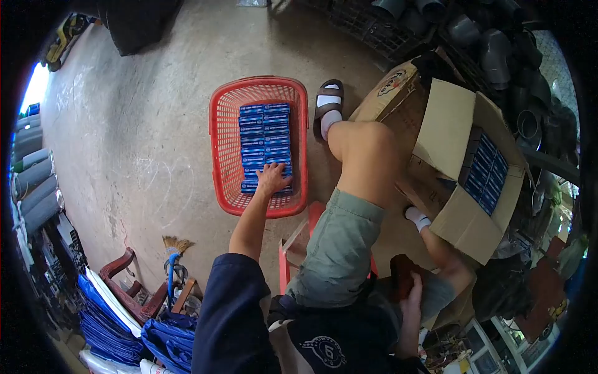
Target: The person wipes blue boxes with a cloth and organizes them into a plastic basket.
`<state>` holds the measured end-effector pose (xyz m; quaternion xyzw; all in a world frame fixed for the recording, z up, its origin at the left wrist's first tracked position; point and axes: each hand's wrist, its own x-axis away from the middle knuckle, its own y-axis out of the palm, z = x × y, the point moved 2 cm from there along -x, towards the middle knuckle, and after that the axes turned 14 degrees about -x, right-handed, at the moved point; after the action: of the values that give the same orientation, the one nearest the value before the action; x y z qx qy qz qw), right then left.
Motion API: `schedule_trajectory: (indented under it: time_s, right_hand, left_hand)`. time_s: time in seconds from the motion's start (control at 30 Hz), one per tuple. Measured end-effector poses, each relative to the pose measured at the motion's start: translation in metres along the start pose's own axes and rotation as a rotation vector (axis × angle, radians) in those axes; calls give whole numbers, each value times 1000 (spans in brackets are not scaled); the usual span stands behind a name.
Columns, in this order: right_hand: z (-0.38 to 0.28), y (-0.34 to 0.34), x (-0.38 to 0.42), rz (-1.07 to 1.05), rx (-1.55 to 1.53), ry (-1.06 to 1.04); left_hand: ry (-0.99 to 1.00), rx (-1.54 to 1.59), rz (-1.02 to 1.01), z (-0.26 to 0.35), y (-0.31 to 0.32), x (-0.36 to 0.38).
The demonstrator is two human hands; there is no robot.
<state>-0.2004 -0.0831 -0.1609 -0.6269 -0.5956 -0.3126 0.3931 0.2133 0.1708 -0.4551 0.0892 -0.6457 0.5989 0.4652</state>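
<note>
Spreading wide over the blue boxes (252, 141), the left hand (271, 179) seemingly steadies their rows inside the red basket (223, 156); whether the right hand (412, 298) grips anything, I cannot tell.

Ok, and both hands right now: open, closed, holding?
Left hand: open, spread over small blue rectangular boxes in the red plastic basket.
Right hand: beside a dark reddish-brown object; grip cannot be told.

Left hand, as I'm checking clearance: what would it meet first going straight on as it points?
Likely the blue boxes just ahead of the left hand in the red basket, though depth is unclear.
</note>
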Motion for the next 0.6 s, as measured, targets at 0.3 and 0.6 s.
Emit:
schedule_trajectory:
  time_s: [0.3, 0.6]
  right_hand:
    - [-27, 10, -10, -134, 341, -104]
    - [-50, 51, -72, -627, 1323, -487]
  left_hand:
    - [119, 453, 463, -2, -25, 16]
    - [568, 904, 762, 216, -285, 218]
